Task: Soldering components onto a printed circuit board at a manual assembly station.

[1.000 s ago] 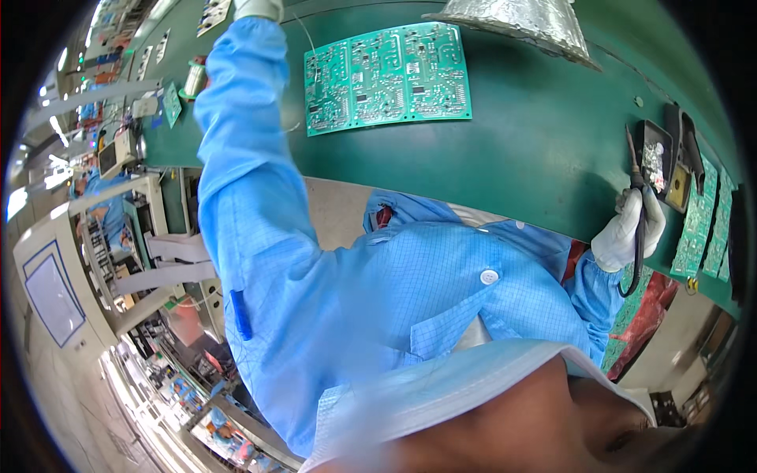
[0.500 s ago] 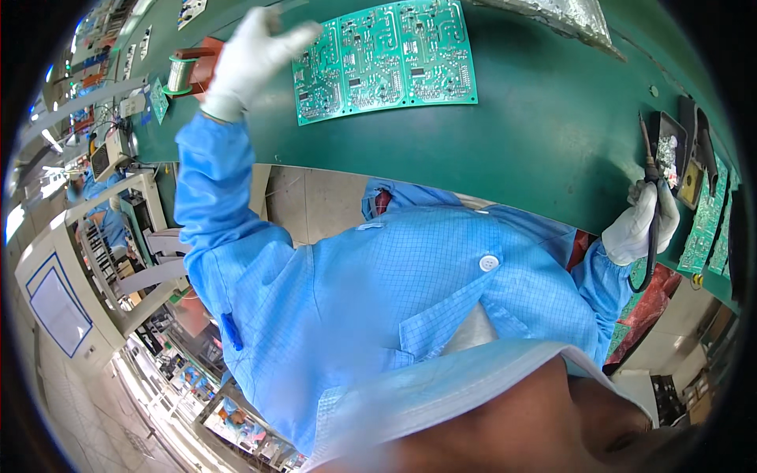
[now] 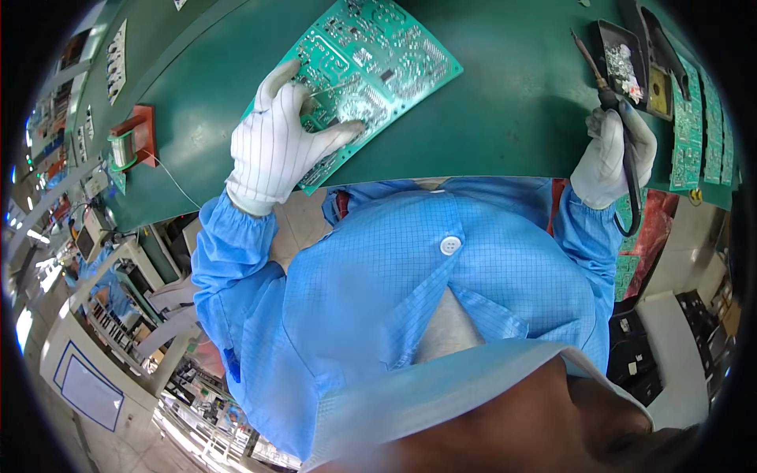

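My left hand (image 3: 272, 150), in a striped white glove, is over the left part of a green circuit board panel (image 3: 418, 59). Its thumb and a finger touch the board, spread apart. A thin strand of solder wire (image 3: 323, 92) sticks out from its curled fingers. The panel lies tilted on the green bench, with a corner by the near edge. At the right, my gloved right hand (image 3: 611, 154) is closed around a soldering iron (image 3: 605, 96). The iron's tip points up and away from me, beside a small black tray (image 3: 603, 39), apart from the board.
A solder spool (image 3: 122, 151) on a red-brown stand is at the left, its wire running toward my left sleeve. Beyond the tray are an iron holder with a yellow sponge (image 3: 659, 93) and more circuit boards (image 3: 688, 130). Red wrapping (image 3: 656, 229) hangs below the bench's right end.
My left hand has come down onto the panel from its far left side. The panel is now turned and nearer. My right hand still holds the soldering iron; the head view has shifted.
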